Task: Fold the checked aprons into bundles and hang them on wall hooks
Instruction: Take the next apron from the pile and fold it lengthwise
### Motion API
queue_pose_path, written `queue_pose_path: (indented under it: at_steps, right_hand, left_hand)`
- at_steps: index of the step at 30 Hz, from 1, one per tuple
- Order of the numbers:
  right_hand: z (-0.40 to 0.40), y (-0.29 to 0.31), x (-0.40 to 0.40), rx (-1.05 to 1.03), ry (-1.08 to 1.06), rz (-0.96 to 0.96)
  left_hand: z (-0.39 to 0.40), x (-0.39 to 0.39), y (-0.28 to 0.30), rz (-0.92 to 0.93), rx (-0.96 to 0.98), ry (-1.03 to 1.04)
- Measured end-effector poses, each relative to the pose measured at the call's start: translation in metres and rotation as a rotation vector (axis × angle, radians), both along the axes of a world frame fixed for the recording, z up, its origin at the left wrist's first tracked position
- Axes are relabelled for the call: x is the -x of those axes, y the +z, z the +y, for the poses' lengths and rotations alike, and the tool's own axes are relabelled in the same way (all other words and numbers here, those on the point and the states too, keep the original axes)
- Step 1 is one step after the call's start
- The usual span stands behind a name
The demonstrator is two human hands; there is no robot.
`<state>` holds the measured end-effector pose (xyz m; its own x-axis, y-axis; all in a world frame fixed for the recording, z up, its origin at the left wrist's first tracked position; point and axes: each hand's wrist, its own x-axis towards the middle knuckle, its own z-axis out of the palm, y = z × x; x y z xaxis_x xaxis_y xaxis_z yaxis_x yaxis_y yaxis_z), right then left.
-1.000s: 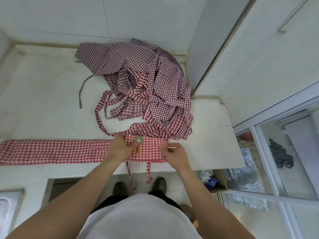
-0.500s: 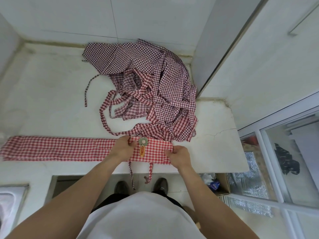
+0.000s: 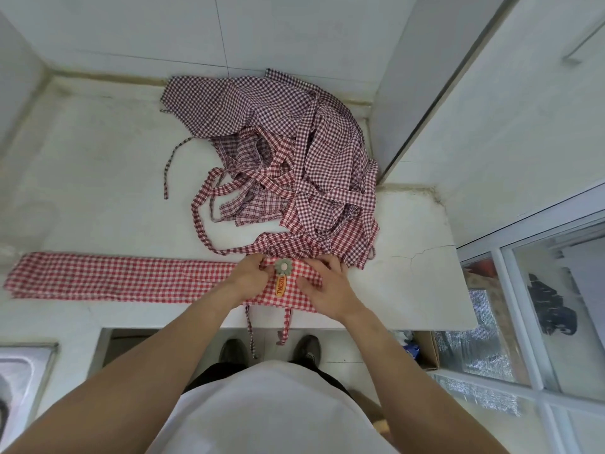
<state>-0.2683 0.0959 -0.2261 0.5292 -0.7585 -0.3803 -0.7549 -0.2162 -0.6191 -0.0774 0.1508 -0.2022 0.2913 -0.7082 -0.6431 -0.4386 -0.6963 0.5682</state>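
A red-checked apron (image 3: pixel 114 276), folded into a long narrow strip, lies along the front of the white countertop (image 3: pixel 98 191). Its right end carries a flower badge (image 3: pixel 283 265) and an orange label (image 3: pixel 281 286). My left hand (image 3: pixel 250 273) grips the strip just left of the badge. My right hand (image 3: pixel 327 288) grips the right end, which is turned in toward the label. Two ties (image 3: pixel 250 332) hang over the counter's front edge. A loose pile of checked aprons (image 3: pixel 294 165) lies behind my hands.
A steel sink (image 3: pixel 19 371) is at the lower left. Tiled walls stand behind the counter and at its right. A glazed window (image 3: pixel 556 322) is at the right, with a cardboard box (image 3: pixel 424 348) on the floor below the counter's right end.
My right hand has moved left along the strip, bringing the apron's right end in toward the label. My left hand has stayed beside the badge.
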Motion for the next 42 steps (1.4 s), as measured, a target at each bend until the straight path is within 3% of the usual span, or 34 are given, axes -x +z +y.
queue_pose_path:
  at_steps: [3, 10, 18, 25, 36, 42]
  right_hand:
    - [-0.009, -0.006, 0.002, 0.001, 0.091, 0.144]
    - [-0.009, -0.014, -0.003, 0.084, -0.002, 0.171]
    - [-0.01, -0.01, 0.006, 0.051, 0.003, 0.125]
    - [0.002, -0.012, 0.003, 0.08, -0.175, 0.21]
    - [0.001, -0.002, 0.019, -0.005, -0.068, 0.125]
    - [0.012, -0.003, 0.021, 0.148, -0.085, 0.25]
  left_hand:
    - [0.001, -0.003, -0.001, -0.096, -0.01, 0.02]
    - [0.013, -0.007, -0.005, -0.347, 0.042, -0.013]
    - [0.021, -0.011, -0.016, -0.264, -0.002, 0.093]
    - [0.018, -0.006, -0.02, -0.261, -0.001, 0.058]
    - [0.015, -0.005, -0.023, -0.121, -0.01, 0.004]
    - [0.017, 0.001, -0.027, -0.167, 0.034, 0.007]
